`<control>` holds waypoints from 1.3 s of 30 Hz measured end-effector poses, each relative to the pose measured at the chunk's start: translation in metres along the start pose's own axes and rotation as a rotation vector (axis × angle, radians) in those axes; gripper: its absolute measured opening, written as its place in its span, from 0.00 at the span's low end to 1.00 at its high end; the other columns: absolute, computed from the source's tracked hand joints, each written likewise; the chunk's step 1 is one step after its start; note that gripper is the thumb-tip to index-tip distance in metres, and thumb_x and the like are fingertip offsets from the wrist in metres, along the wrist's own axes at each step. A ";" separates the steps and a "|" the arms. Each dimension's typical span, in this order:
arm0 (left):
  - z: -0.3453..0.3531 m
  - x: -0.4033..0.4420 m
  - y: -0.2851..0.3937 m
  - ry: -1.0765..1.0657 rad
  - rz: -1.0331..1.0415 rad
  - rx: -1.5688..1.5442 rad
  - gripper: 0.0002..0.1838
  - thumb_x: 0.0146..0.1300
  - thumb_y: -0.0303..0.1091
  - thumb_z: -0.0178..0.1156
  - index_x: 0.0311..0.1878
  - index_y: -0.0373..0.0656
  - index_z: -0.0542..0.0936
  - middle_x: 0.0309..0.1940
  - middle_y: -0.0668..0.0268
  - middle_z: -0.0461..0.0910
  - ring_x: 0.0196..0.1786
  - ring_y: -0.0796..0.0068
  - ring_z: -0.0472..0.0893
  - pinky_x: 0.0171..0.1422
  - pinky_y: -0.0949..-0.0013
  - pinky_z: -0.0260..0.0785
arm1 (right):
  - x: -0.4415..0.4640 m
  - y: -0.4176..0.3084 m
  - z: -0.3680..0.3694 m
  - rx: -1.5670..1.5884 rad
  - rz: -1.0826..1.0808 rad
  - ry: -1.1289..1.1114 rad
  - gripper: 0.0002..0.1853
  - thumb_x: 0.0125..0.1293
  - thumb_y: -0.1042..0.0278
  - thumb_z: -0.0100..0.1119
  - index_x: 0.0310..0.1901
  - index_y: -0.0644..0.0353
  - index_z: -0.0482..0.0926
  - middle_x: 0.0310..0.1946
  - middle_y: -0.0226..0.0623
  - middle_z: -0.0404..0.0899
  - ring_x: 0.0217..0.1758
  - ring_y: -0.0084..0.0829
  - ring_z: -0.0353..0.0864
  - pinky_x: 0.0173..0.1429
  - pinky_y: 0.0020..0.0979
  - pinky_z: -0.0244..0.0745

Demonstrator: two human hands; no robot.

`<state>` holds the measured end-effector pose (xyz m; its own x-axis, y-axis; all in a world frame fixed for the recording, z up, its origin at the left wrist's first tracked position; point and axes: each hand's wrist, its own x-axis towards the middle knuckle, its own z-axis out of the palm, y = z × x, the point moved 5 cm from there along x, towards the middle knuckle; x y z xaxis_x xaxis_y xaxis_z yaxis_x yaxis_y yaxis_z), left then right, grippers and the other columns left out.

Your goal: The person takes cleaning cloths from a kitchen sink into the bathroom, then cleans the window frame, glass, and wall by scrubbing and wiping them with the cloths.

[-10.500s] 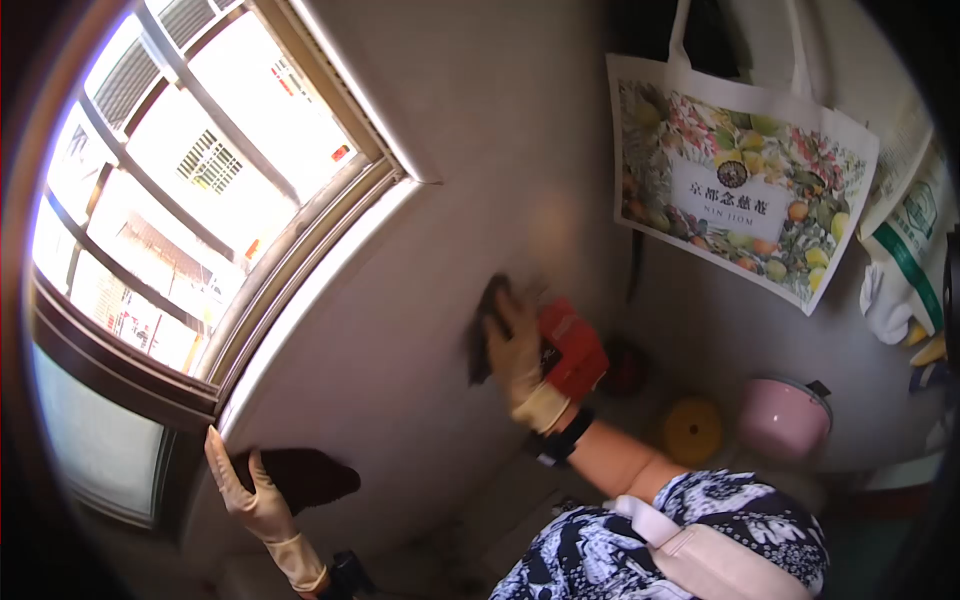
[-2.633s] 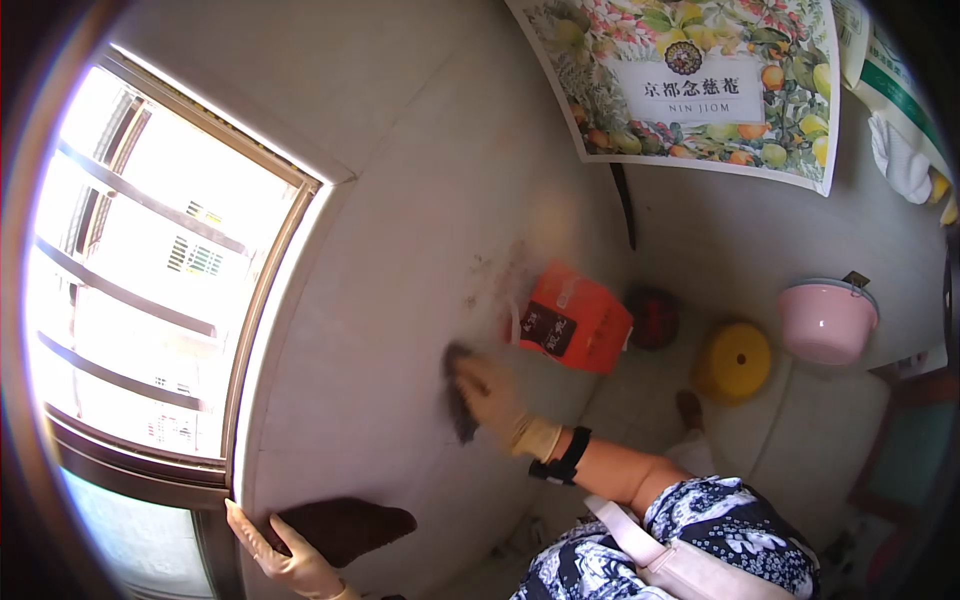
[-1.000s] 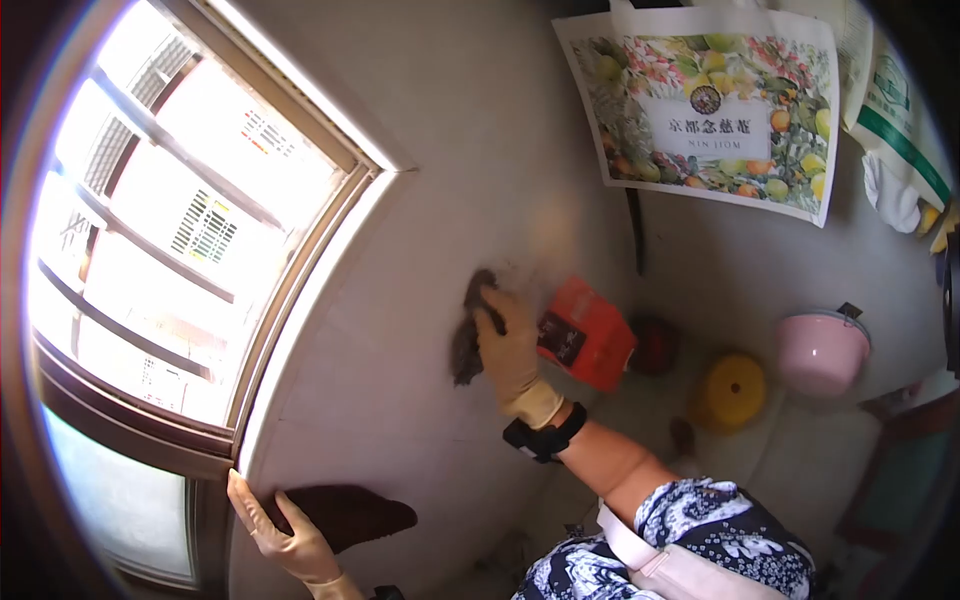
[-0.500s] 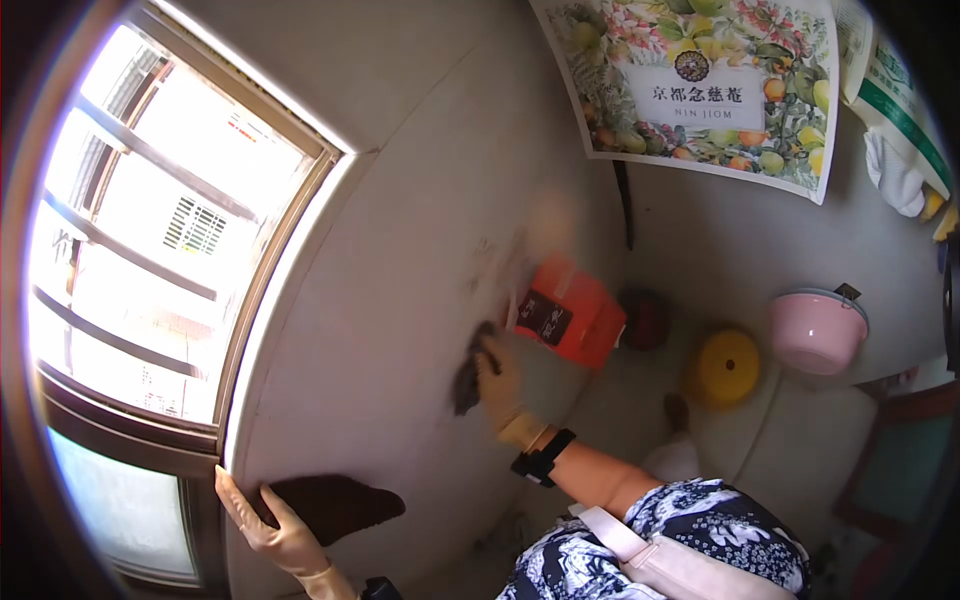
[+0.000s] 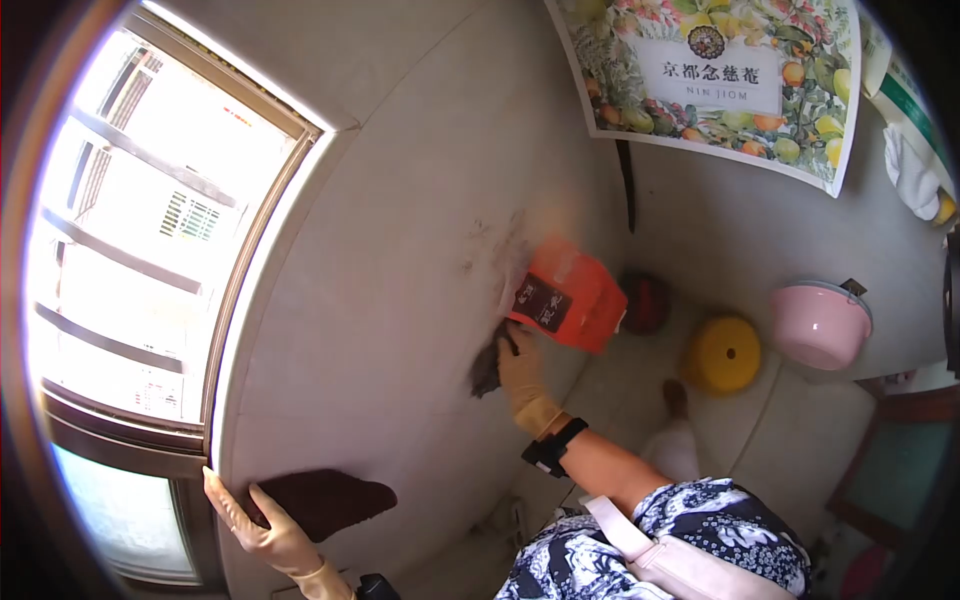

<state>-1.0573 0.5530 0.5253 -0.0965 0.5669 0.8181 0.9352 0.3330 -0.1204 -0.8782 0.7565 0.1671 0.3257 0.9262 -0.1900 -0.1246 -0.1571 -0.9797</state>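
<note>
My right hand (image 5: 522, 375), in a pale rubber glove, is closed on a dark grey cloth (image 5: 487, 368) and presses it against the light wall (image 5: 360, 270). Just beyond the fingers is an orange-red package (image 5: 572, 300) with a dark label. Smudgy marks (image 5: 490, 240) show on the wall above the cloth. My left hand (image 5: 262, 530), gloved too, rests with fingers apart at the lower corner of the window frame (image 5: 208, 440). Beside it a dark brown shape (image 5: 325, 503) shows against the wall; what it is I cannot tell.
A barred window (image 5: 130, 240) fills the left side. A fruit-printed poster (image 5: 715, 85) hangs at the upper right, near a white cloth (image 5: 908, 172). Farther down are a pink basin (image 5: 820, 325), a yellow stool (image 5: 723, 356) and a dark red round object (image 5: 645, 303). My foot (image 5: 676, 398) is on the tiled floor.
My right hand has slid the dark cloth along the wall, slightly right, closer to the orange-red package. My left hand stays at the window frame. The view has shifted a little.
</note>
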 end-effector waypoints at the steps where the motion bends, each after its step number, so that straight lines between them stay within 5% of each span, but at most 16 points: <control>1: 0.000 0.000 0.001 0.000 -0.003 0.002 0.26 0.63 0.18 0.51 0.66 0.35 0.66 0.64 0.52 0.68 0.67 0.53 0.68 0.70 0.58 0.62 | -0.012 -0.034 0.000 -0.013 -0.189 0.016 0.17 0.63 0.68 0.57 0.53 0.62 0.77 0.51 0.49 0.77 0.53 0.47 0.76 0.59 0.36 0.70; 2: 0.000 -0.001 0.001 -0.001 -0.006 0.005 0.26 0.63 0.18 0.51 0.66 0.35 0.66 0.64 0.52 0.68 0.67 0.53 0.68 0.70 0.58 0.62 | -0.021 -0.055 0.002 -0.026 -0.376 0.029 0.17 0.63 0.68 0.57 0.53 0.63 0.77 0.50 0.48 0.77 0.53 0.45 0.76 0.58 0.35 0.70; 5: 0.000 -0.001 -0.005 -0.004 -0.001 0.009 0.27 0.62 0.18 0.51 0.66 0.35 0.66 0.64 0.52 0.68 0.66 0.52 0.68 0.70 0.57 0.62 | -0.011 -0.027 0.008 0.122 -0.376 0.093 0.16 0.63 0.70 0.58 0.52 0.63 0.77 0.49 0.49 0.77 0.53 0.45 0.76 0.58 0.35 0.70; 12: -0.004 0.000 0.000 -0.002 0.004 0.028 0.27 0.62 0.17 0.52 0.66 0.35 0.66 0.65 0.51 0.67 0.66 0.52 0.68 0.68 0.57 0.63 | -0.026 -0.099 0.006 0.195 -0.270 -0.115 0.17 0.63 0.73 0.59 0.53 0.64 0.77 0.49 0.47 0.78 0.52 0.39 0.77 0.58 0.32 0.70; 14: -0.003 0.001 0.003 0.002 -0.011 -0.041 0.27 0.61 0.17 0.52 0.66 0.36 0.67 0.64 0.50 0.67 0.66 0.52 0.68 0.68 0.57 0.64 | -0.003 -0.055 0.007 0.280 -0.260 0.128 0.16 0.62 0.73 0.59 0.51 0.64 0.78 0.47 0.46 0.79 0.49 0.38 0.77 0.53 0.33 0.71; 18: -0.001 -0.001 0.000 0.021 0.011 -0.016 0.27 0.62 0.17 0.51 0.66 0.37 0.67 0.65 0.50 0.67 0.66 0.52 0.69 0.67 0.57 0.65 | -0.021 -0.093 -0.010 0.038 -0.325 0.003 0.16 0.61 0.73 0.60 0.51 0.63 0.79 0.46 0.45 0.79 0.47 0.39 0.77 0.51 0.33 0.72; 20: -0.002 -0.002 0.002 0.008 -0.009 -0.031 0.27 0.62 0.17 0.51 0.66 0.38 0.67 0.65 0.50 0.66 0.66 0.52 0.69 0.67 0.57 0.65 | -0.038 -0.129 -0.006 -0.071 -0.567 -0.076 0.16 0.60 0.74 0.60 0.51 0.63 0.79 0.43 0.45 0.79 0.46 0.42 0.77 0.52 0.34 0.72; 22: -0.003 0.001 0.001 0.014 -0.028 -0.045 0.27 0.62 0.18 0.51 0.66 0.38 0.67 0.65 0.50 0.66 0.66 0.52 0.69 0.66 0.57 0.66 | -0.020 -0.086 0.009 0.176 -0.617 0.068 0.17 0.58 0.75 0.61 0.50 0.64 0.79 0.42 0.47 0.80 0.47 0.43 0.78 0.53 0.34 0.72; 24: -0.003 0.000 -0.001 -0.005 -0.031 -0.081 0.27 0.62 0.18 0.51 0.66 0.38 0.67 0.65 0.50 0.66 0.66 0.52 0.69 0.66 0.57 0.66 | -0.014 -0.065 0.000 0.076 -0.317 0.000 0.16 0.59 0.75 0.60 0.50 0.65 0.79 0.45 0.49 0.80 0.49 0.43 0.78 0.55 0.35 0.71; 28: -0.001 0.000 0.000 0.022 -0.026 -0.058 0.27 0.63 0.18 0.51 0.66 0.38 0.67 0.65 0.49 0.66 0.66 0.52 0.69 0.66 0.57 0.66 | -0.019 -0.096 0.002 -0.100 -0.489 0.016 0.16 0.60 0.74 0.60 0.50 0.66 0.78 0.48 0.50 0.79 0.52 0.43 0.78 0.57 0.36 0.70; 30: -0.002 0.000 0.000 0.006 -0.024 -0.041 0.27 0.62 0.18 0.52 0.66 0.39 0.67 0.65 0.49 0.66 0.66 0.51 0.69 0.66 0.57 0.66 | 0.014 -0.103 -0.006 0.086 -0.352 0.097 0.16 0.61 0.74 0.58 0.51 0.67 0.78 0.48 0.51 0.79 0.52 0.44 0.78 0.57 0.36 0.70; 34: 0.000 0.000 0.002 0.032 -0.029 -0.066 0.27 0.62 0.18 0.52 0.66 0.38 0.67 0.65 0.49 0.66 0.66 0.51 0.69 0.67 0.56 0.66 | -0.012 -0.097 -0.006 0.121 -0.451 0.032 0.15 0.61 0.73 0.57 0.49 0.68 0.78 0.48 0.53 0.77 0.51 0.50 0.75 0.57 0.40 0.69; 37: 0.001 0.000 -0.002 0.022 -0.022 -0.026 0.27 0.62 0.18 0.51 0.66 0.38 0.67 0.65 0.49 0.66 0.66 0.51 0.68 0.67 0.56 0.65 | -0.027 -0.118 -0.010 -0.178 -0.612 -0.011 0.14 0.61 0.74 0.57 0.48 0.68 0.78 0.46 0.53 0.78 0.50 0.50 0.75 0.56 0.40 0.70; 39: -0.002 0.000 0.000 0.007 -0.051 -0.069 0.26 0.62 0.18 0.51 0.66 0.37 0.67 0.64 0.49 0.66 0.66 0.51 0.68 0.68 0.56 0.64 | 0.012 -0.108 -0.008 0.103 -0.291 0.051 0.15 0.61 0.71 0.59 0.49 0.65 0.80 0.46 0.53 0.80 0.51 0.45 0.78 0.57 0.36 0.71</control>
<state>-1.0563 0.5511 0.5262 -0.1419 0.5449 0.8264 0.9504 0.3084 -0.0402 -0.8534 0.7816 0.2699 0.4076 0.9085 0.0916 -0.1129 0.1497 -0.9823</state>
